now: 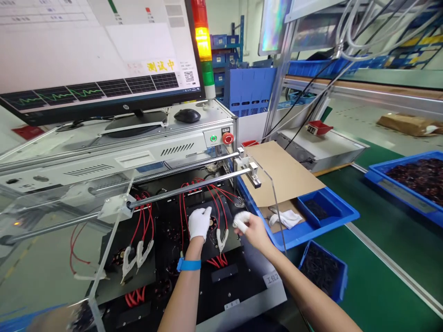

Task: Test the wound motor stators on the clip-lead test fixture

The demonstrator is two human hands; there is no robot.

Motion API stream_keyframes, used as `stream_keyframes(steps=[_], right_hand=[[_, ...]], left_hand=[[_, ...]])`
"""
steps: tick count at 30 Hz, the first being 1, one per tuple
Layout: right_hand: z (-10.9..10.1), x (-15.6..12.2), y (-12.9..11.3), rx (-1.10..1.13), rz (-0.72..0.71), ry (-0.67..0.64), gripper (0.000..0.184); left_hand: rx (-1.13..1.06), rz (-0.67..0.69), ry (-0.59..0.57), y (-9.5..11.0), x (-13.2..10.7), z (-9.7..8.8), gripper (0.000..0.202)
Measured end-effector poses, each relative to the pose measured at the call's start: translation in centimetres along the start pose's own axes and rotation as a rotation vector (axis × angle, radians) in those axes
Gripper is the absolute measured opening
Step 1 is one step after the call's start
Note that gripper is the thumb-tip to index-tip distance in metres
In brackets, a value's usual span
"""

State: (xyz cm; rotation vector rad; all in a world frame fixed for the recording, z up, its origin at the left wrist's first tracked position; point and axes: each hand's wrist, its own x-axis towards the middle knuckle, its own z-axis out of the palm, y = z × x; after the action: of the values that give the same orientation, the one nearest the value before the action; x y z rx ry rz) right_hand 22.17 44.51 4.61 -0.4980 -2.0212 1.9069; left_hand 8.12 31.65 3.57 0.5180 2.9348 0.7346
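My left hand (200,222), in a white glove with a blue wristband, rests on a small round dark part (212,223) seated in the black test fixture (194,258). My right hand (249,227), with white finger covers, hovers just right of it near a white clip (221,240) on red wires (216,198). Whether the right fingers hold anything is unclear. More clips (136,258) hang at the fixture's left.
A clear hinged cover (62,216) on metal rods (188,186) stands raised over the fixture. A monitor (97,50), signal lamp (203,44), mouse (187,115) and red stop button (227,138) sit behind. Blue bins (323,210) (408,177) (321,269) with dark parts and cardboard (282,170) lie right.
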Motion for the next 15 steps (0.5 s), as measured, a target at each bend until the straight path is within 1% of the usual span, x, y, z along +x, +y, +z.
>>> stream_keyframes(steps=[3, 4, 6, 8, 10, 13, 15], right_hand=[[3.2, 5.9, 1.9, 0.130, 0.095, -0.017, 0.022], [3.9, 7.3, 2.4, 0.155, 0.123, -0.021, 0.023], [5.1, 9.2, 3.0, 0.189, 0.170, -0.043, 0.023], [5.9, 10.1, 3.3, 0.198, 0.193, -0.078, 0.023], [6.2, 10.4, 3.4, 0.194, 0.201, -0.120, 0.022], [6.3, 10.5, 3.6, 0.195, 0.191, -0.176, 0.022], [6.2, 10.5, 3.7, 0.205, 0.181, -0.189, 0.023]], left_hand=[[-0.086, 0.006, -0.002, -0.5, -1.3, 0.2, 0.043], [-0.093, 0.004, 0.005, -0.4, -1.9, 0.4, 0.043], [-0.077, -0.012, 0.025, -0.3, -3.0, 1.0, 0.048], [-0.055, -0.022, 0.042, -0.1, -3.6, 1.6, 0.049], [-0.059, -0.018, 0.042, 0.0, -3.8, 1.9, 0.045], [-0.059, -0.004, 0.023, -0.2, -3.8, 1.9, 0.043], [-0.059, -0.003, 0.007, -0.3, -3.7, 1.7, 0.043]])
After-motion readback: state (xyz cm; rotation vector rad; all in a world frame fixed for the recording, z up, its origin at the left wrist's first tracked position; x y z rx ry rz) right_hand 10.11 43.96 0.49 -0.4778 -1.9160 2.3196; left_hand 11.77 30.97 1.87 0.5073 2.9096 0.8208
